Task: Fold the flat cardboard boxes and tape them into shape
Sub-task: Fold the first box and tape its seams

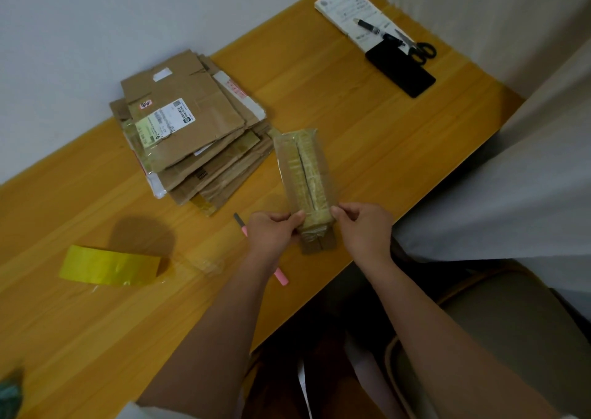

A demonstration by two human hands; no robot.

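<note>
Cardboard box (305,175) — narrow, folded, tape-glossed, both hands pinching near end

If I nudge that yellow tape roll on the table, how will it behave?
The yellow tape roll seems to stand on its edge, so it may well roll or tip. A loose clear tail trails from it and might stick to the table, dragging it.

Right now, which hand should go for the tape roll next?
Left. The left hand is nearer the yellow tape roll, which lies on its side of the table; the right hand can keep gripping the box.
</note>
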